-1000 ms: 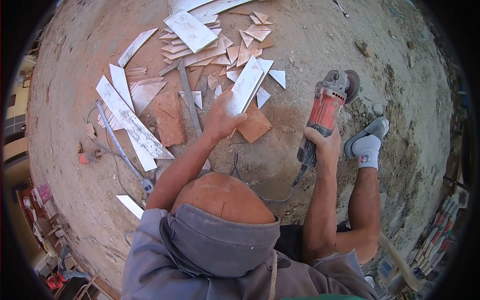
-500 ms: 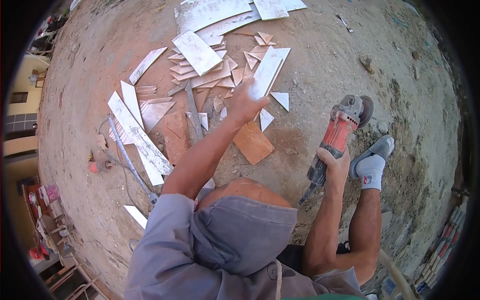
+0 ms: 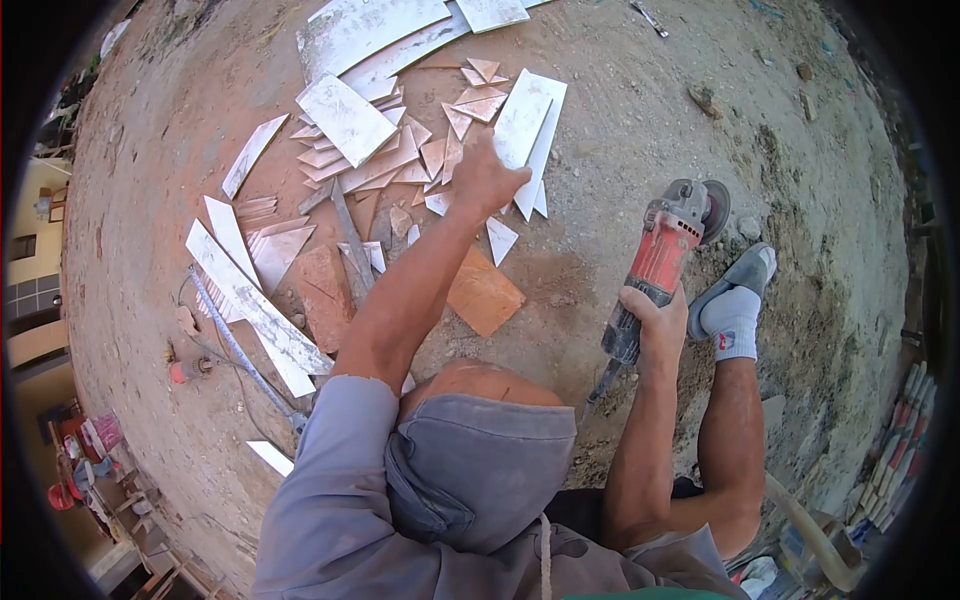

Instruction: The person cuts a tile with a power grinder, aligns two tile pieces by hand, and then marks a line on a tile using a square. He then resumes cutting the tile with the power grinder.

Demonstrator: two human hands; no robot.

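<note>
My right hand (image 3: 655, 310) is wrapped around the body of a red and black angle grinder (image 3: 662, 255). The grinder points away from me, its disc at the upper right end. Further out, my left hand (image 3: 487, 177) is closed on the near end of a white tile strip (image 3: 522, 115), thumb at its edge. Some of its fingers are hidden. Another white tile piece (image 3: 546, 150) lies partly under that strip. Just left of the hand is a pile of broken tile pieces (image 3: 385, 150). A small white triangular tile (image 3: 501, 240) lies below it.
Two orange-brown blocks (image 3: 485, 292) (image 3: 325, 300) rest on the dirt ground. Long white tile strips (image 3: 255, 285) lie at the left, near a cable and a red tool (image 3: 190, 370). Larger white slabs (image 3: 375, 35) are at the far side. My slippered foot (image 3: 735, 290) is right of the grinder.
The view has shifted, so the ground things appear further left. My left hand has lowered the tile strip flatter over the other piece. The grinder stays in my right hand.
</note>
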